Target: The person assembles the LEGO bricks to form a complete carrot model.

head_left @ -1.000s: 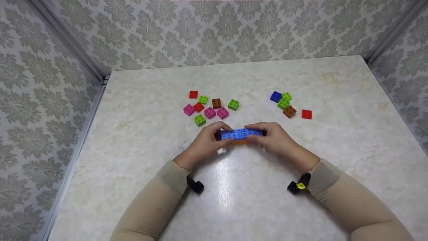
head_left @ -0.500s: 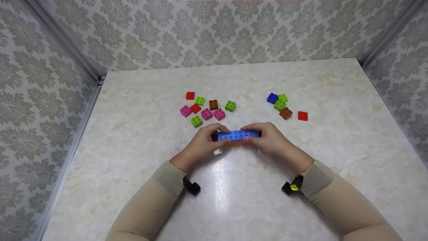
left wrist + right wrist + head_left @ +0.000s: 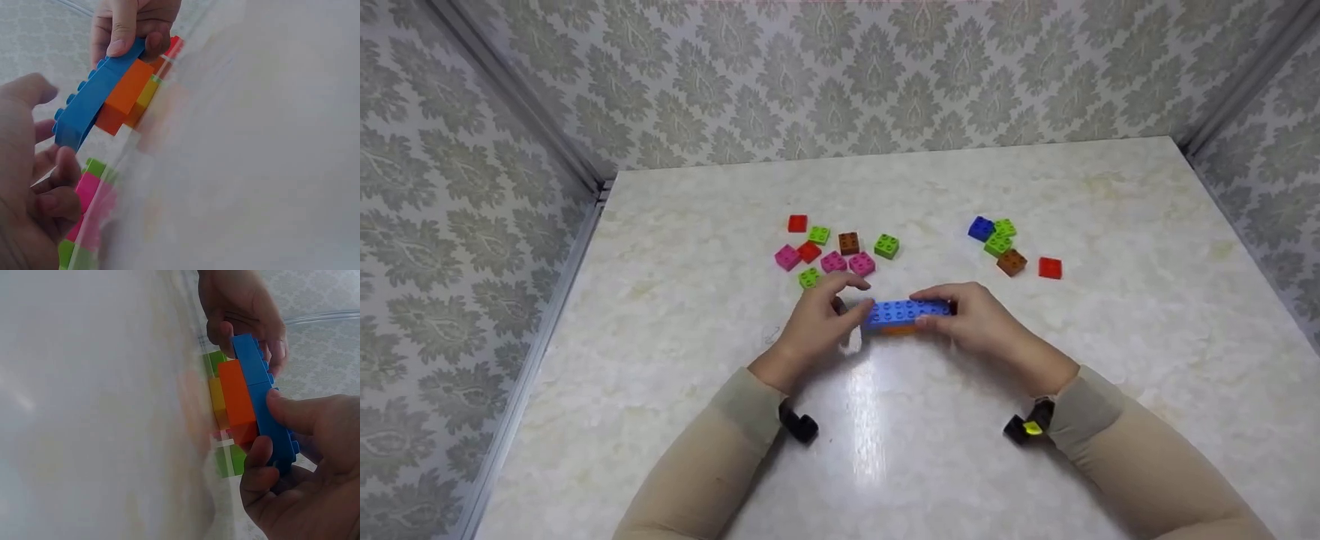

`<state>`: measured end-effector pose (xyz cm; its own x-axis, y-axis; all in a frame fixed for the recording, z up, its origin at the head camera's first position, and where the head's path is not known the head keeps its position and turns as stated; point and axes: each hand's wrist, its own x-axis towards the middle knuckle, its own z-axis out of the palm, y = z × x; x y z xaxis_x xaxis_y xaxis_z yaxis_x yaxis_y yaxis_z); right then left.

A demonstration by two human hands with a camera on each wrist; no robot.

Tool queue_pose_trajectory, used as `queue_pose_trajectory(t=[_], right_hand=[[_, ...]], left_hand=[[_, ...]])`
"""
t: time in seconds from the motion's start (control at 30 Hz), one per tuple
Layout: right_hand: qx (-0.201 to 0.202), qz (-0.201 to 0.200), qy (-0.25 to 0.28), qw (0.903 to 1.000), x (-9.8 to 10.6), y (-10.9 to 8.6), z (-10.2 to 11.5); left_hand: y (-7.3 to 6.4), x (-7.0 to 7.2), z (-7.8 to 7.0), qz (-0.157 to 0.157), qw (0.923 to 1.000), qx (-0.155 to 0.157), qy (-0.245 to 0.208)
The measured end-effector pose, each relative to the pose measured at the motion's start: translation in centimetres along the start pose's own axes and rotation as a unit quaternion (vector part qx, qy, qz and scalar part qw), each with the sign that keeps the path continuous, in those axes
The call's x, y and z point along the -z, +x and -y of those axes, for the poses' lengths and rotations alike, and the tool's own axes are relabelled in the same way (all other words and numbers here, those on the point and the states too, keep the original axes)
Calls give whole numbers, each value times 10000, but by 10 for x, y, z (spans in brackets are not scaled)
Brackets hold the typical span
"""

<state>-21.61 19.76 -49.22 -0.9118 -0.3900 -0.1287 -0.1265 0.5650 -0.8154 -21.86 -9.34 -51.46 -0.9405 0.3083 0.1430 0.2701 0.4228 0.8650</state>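
Observation:
Two blue bricks (image 3: 906, 309) lie end to end as the top of a small stack. Beneath them sits an orange brick (image 3: 236, 396), narrower than the blue row, and under that a yellow brick (image 3: 218, 402) shows in both wrist views. My right hand (image 3: 979, 321) pinches the right end of the blue row, thumb on the near side and fingers on the far side. Around the left end my left hand (image 3: 816, 324) is spread, thumb and fingers apart; its thumb tip is close to the blue end, and I cannot tell whether it touches.
Beyond my hands lies a loose group of bricks, including a pink brick (image 3: 862, 263), a brown brick (image 3: 848, 242) and a green brick (image 3: 886, 246). Farther right are a dark blue brick (image 3: 981, 228), another brown brick (image 3: 1012, 262) and a red brick (image 3: 1050, 268). Patterned walls enclose the table (image 3: 697, 225).
My left hand has loosened from the left end of the blue bricks, its fingers and thumb spreading apart. The right hand keeps its grip. The head view has shifted slightly.

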Motion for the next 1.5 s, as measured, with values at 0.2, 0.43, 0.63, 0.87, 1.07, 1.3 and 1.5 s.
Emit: queue_pose_trajectory(t=[0.2, 0.43, 0.63, 0.87, 1.07, 1.3, 1.5], right_hand=[[47, 50, -83, 9999, 0, -2, -2], [-107, 135, 4, 9999, 2, 0, 0], [-345, 193, 77, 9992, 3, 2, 3], [-324, 211, 34, 9992, 2, 2, 5], [-226, 115, 62, 9997, 1, 0, 4], [-266, 167, 173, 9994, 2, 0, 3], [-351, 248, 119, 9990, 3, -1, 2]], left_hand=[[1, 15, 8, -1319, 9905, 278, 272], [7, 31, 15, -1790, 9773, 1105, 256], [12, 33, 16, -1571, 9721, 1685, 450], [13, 33, 15, -1302, 9688, 1973, 747], [13, 33, 14, -1255, 9700, 1957, 705], [11, 32, 16, -1278, 9762, 1679, 508], [8, 30, 16, -1207, 9824, 1409, 205]])
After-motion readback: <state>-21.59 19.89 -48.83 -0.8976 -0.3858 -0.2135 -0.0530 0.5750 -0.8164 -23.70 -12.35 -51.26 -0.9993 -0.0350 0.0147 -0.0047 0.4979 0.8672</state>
